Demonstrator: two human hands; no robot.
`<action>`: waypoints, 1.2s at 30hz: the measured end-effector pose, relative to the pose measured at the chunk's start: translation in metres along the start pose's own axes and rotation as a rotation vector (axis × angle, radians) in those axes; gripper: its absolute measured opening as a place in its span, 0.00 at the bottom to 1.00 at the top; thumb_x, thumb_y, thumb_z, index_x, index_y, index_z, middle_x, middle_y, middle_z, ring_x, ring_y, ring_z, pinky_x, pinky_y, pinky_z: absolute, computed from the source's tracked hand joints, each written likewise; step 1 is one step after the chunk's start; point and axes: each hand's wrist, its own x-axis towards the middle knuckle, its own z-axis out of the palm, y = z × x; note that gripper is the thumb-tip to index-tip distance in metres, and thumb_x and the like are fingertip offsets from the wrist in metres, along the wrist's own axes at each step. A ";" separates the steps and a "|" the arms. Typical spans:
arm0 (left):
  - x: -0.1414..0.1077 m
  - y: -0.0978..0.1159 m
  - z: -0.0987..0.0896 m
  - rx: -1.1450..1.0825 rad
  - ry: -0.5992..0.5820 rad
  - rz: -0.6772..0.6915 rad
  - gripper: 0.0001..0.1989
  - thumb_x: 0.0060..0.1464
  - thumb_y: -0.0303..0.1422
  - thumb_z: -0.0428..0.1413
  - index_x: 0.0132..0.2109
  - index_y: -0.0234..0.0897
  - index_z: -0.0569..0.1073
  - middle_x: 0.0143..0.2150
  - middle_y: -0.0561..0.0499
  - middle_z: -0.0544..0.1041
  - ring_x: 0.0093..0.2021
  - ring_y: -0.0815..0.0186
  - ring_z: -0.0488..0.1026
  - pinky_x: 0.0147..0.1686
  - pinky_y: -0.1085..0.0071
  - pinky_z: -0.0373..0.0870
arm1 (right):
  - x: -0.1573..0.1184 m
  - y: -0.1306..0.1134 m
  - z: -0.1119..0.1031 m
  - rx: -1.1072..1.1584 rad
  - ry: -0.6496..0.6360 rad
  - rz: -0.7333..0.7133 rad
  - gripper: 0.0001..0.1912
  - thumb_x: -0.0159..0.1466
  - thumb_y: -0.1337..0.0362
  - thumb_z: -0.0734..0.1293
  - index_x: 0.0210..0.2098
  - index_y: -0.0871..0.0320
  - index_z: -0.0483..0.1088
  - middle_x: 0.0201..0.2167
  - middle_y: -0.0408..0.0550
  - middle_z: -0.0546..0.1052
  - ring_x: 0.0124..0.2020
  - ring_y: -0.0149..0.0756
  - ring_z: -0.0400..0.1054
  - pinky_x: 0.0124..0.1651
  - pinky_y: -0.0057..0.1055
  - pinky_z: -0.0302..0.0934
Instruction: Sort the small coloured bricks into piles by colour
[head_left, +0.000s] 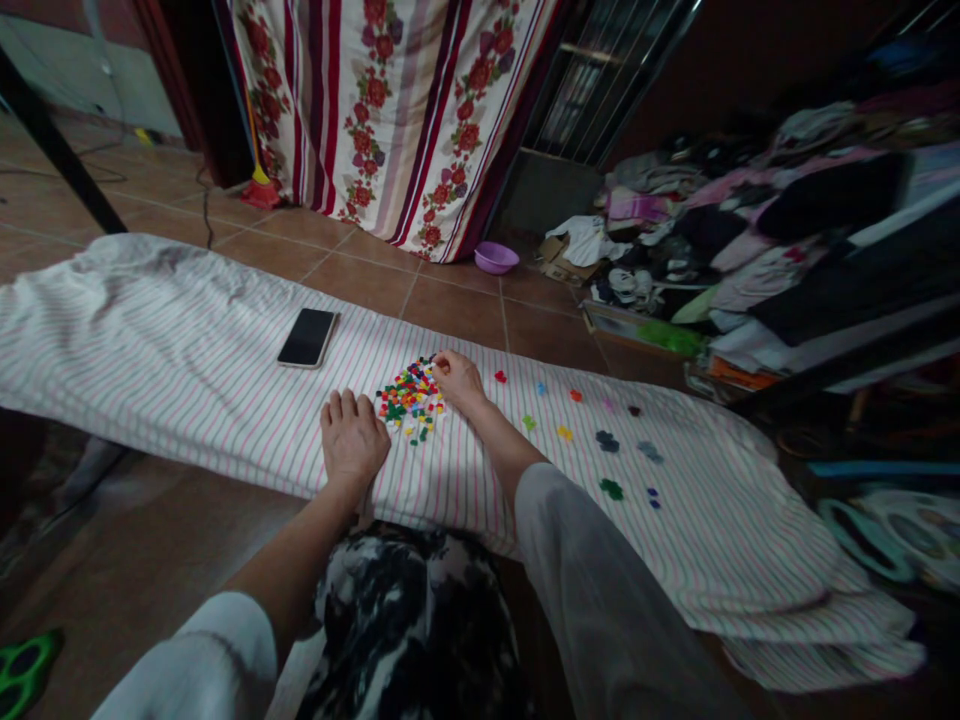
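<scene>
A heap of small coloured pieces point(409, 395), in red, yellow, green, orange, white and other colours, lies on a striped cloth point(465, 490). At its left edge my left hand point(352, 436) rests flat on the cloth, fingers stretched out. My right hand point(457, 380) is at the heap's upper right, its fingertips pinched together; whatever they hold is too small to make out. To the right lie small sorted groups, among them red pieces point(500, 377), yellow pieces point(565, 433), dark grey pieces point(607, 441), dark green pieces point(611, 489) and blue pieces point(653, 498).
A smartphone point(308, 337) lies on the cloth left of the heap. Beyond are a floral curtain point(390, 120), a purple basin point(496, 258) and a broom point(261, 188) on the tiled floor. Clothes point(720, 220) are piled at the right.
</scene>
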 end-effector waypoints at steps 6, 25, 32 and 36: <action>-0.001 -0.001 0.002 -0.017 0.018 -0.003 0.16 0.59 0.33 0.45 0.48 0.32 0.72 0.58 0.33 0.71 0.65 0.43 0.61 0.62 0.49 0.57 | -0.021 0.006 -0.013 0.101 0.030 0.094 0.06 0.57 0.66 0.64 0.33 0.55 0.72 0.28 0.41 0.76 0.31 0.33 0.69 0.40 0.29 0.63; -0.002 0.000 -0.008 0.036 -0.003 0.031 0.16 0.58 0.34 0.44 0.44 0.33 0.73 0.50 0.34 0.72 0.59 0.45 0.64 0.56 0.51 0.61 | -0.120 0.087 -0.116 0.348 0.312 0.283 0.15 0.55 0.60 0.63 0.39 0.57 0.75 0.30 0.46 0.76 0.31 0.34 0.69 0.40 0.32 0.64; -0.004 0.002 -0.013 0.050 -0.030 0.027 0.16 0.58 0.34 0.44 0.44 0.33 0.73 0.49 0.35 0.73 0.57 0.47 0.65 0.55 0.52 0.61 | -0.162 0.110 -0.145 0.284 0.334 0.352 0.16 0.56 0.54 0.65 0.37 0.57 0.77 0.28 0.45 0.76 0.31 0.36 0.69 0.39 0.33 0.63; -0.005 0.000 -0.013 0.046 -0.008 0.043 0.15 0.59 0.33 0.43 0.43 0.34 0.72 0.48 0.36 0.73 0.57 0.48 0.65 0.54 0.53 0.61 | -0.183 0.108 -0.134 0.277 0.310 0.308 0.15 0.57 0.56 0.64 0.38 0.56 0.78 0.33 0.48 0.78 0.35 0.37 0.71 0.43 0.35 0.65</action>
